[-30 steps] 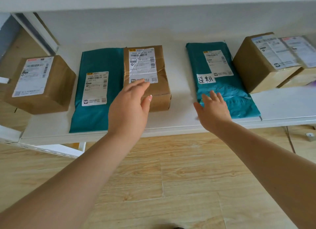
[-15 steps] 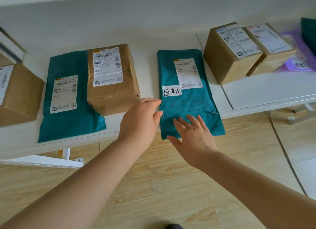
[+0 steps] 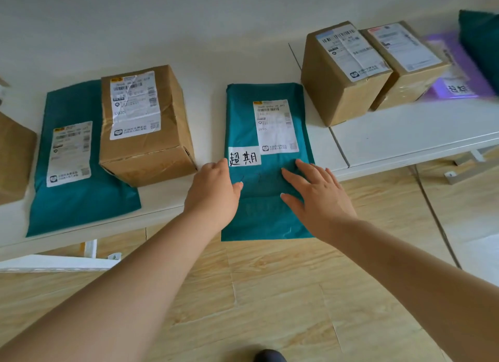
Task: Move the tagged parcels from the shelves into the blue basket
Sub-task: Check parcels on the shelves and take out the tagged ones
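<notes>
A teal mailer bag [image 3: 243, 118] with a shipping label and a handwritten white tag [image 3: 244, 156] lies on the white shelf [image 3: 405, 137], its near end hanging over the front edge. My left hand [image 3: 213, 194] is at the bag's left edge, thumb on top; its fingers are hidden. My right hand [image 3: 316, 197] rests flat on the bag's lower part with fingers spread. A purple mailer [image 3: 456, 83] with a similar handwritten tag lies at the far right. The blue basket is out of view.
On the shelf stand a brown box [image 3: 145, 135] partly on another teal mailer [image 3: 67, 178], a box at the left edge [image 3: 13, 156], two boxes [image 3: 343, 75] at the right, and a teal parcel [image 3: 483, 45] at the far right. Wooden floor lies below.
Both hands have moved onto the tagged teal bag, left at its edge, right flat on top. The bag has slid toward me and overhangs the shelf more. The view shifted.
</notes>
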